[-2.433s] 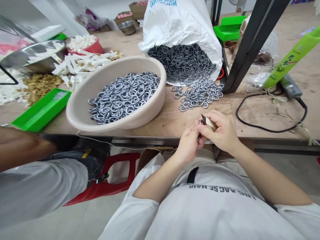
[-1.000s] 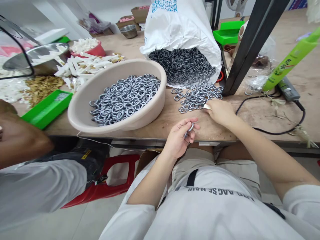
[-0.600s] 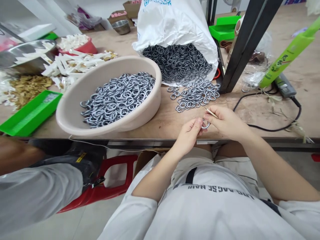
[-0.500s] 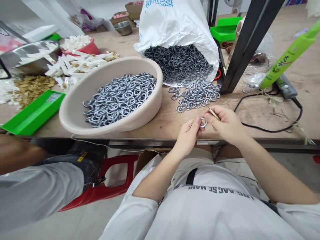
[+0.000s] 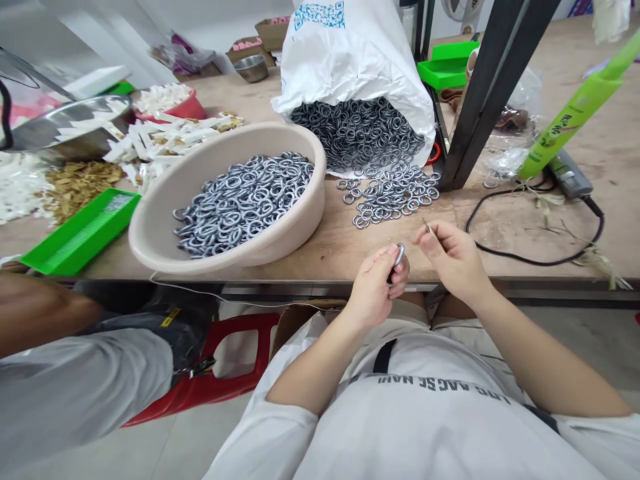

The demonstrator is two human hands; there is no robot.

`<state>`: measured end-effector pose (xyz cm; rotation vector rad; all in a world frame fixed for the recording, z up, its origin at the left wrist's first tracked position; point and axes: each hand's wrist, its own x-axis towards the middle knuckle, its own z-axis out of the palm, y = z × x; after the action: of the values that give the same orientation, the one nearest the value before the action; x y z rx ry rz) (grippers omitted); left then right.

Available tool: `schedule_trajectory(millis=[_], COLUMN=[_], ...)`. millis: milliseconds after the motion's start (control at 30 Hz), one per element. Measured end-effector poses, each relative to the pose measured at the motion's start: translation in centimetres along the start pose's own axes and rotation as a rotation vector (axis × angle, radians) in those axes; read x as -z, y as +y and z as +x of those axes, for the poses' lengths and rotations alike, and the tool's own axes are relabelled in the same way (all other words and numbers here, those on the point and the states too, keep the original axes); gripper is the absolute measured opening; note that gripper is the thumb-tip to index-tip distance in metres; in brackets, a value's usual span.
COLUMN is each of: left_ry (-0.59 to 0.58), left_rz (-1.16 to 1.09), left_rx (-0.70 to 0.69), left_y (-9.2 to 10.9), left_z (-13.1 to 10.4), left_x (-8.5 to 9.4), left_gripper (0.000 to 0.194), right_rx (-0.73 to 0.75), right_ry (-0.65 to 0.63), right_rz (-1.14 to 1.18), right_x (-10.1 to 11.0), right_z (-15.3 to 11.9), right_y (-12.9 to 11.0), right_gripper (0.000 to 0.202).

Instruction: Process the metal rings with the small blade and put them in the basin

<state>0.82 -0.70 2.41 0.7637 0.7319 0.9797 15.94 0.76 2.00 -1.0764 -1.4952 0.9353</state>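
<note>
My left hand is closed on a silver metal ring, pinched between thumb and forefinger at the table's front edge. Just to its right, my right hand pinches a thin tan strip that sticks up from the fingertips. The two hands are a little apart. A loose heap of the same rings lies on the wooden table just beyond my hands. A beige basin to the left is filled with rings.
A white sack spills rings at the back. A black metal post stands right of it, with a black cable and a green tube. Green trays, white strips and a steel bowl lie left. Another person's arm is at the left.
My right hand reached to the loose rings, brought one back to my left hand, and the hands then drew apart, the ring staying in my left hand. The view shifted slightly.
</note>
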Motion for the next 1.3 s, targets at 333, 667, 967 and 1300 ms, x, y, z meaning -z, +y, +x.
schedule_trajectory(millis=[333,667,967,1300], left_ry=[0.06,-0.141,0.097,0.176], left_rz=[-0.032,0.12,0.022,0.493], left_rx=[0.019,0.003,0.067,-0.222], left_y=[-0.3,0.1,0.9,0.5], left_z=[0.0,-1.8,-0.4,1.8], left_x=[-0.2,1.1,4.1,3.9], left_gripper=[0.039,0.044,0.031,0.032], right_rx=[0.264,-0.05,0.115,0.053], right_ry=[-0.2,-0.138,-0.361,-0.43], right_rz=[-0.466,-0.752,-1.222,-0.693], right_x=[0.2,2.3,-0.5,2.7], right_z=[-1.9,4.4,9.8,5.7], right_y=[-1.5,2.7,4.3,0.6], right_gripper=[0.037,0.049,0.026,0.025])
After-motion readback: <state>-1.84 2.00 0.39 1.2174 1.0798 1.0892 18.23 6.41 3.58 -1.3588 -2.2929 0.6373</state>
